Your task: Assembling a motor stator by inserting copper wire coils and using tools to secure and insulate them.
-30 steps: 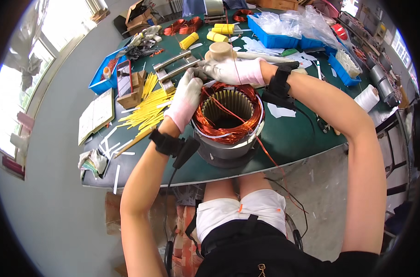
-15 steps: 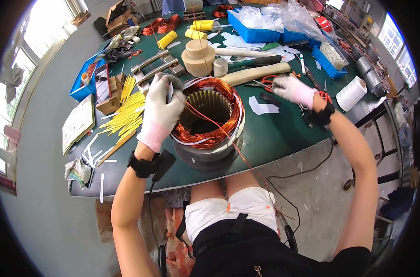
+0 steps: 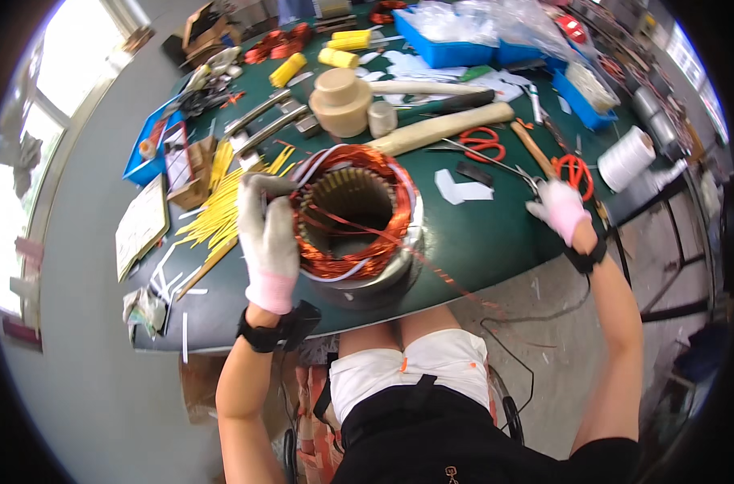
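Observation:
A motor stator stands upright near the table's front edge, its copper winding bulging round the top and tied with white lacing. Reddish wire leads cross its bore and trail off the front. My left hand, in a white glove with a pink cuff, lies against the winding's left side with curled fingers; what they hold is hidden. To the right, my gloved right hand touches or nearly touches the ring handles of long metal forceps. Blur hides whether its fingers grip them.
Red-handled scissors lie beyond the forceps, with another red-handled pair beside my right hand. Behind the stator are a wooden mallet and a wooden bat. Yellow strips spread at left; a white thread spool stands at right.
My right hand has moved right and nearer, uncovering the scissors and forceps. My left hand has shifted down and left from the winding's top; the white piece in its fingers no longer shows.

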The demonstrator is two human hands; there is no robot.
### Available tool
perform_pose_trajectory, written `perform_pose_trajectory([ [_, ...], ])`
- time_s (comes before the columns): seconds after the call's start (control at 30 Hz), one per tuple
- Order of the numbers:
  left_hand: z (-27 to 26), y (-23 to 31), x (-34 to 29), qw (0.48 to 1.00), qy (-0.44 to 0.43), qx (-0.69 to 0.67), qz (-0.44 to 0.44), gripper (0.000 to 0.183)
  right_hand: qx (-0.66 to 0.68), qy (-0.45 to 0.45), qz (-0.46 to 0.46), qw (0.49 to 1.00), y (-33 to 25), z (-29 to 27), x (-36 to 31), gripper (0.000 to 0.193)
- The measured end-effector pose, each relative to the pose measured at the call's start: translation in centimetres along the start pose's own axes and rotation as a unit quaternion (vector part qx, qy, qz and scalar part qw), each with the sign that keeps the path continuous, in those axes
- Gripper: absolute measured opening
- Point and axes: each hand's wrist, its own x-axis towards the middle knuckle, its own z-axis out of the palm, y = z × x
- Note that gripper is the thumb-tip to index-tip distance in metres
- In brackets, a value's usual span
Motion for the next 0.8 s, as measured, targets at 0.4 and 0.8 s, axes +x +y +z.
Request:
perform_pose_trajectory([
  [0.4, -3.5, 0.9, 6.5, 0.957, -0.253, -0.016, -0.143, 0.021, 0.566, -0.050, 0.002, 0.823, 6.5, -0.5, -0.1, 0.036],
  [0.8, -1.9, 1.8, 2.5, 0.977, -0.164, 0.132, 0.016, 0.013, 0.184, 0.163, -0.404, 0.881, -11.2, -18.1, 1.1, 0.019],
])
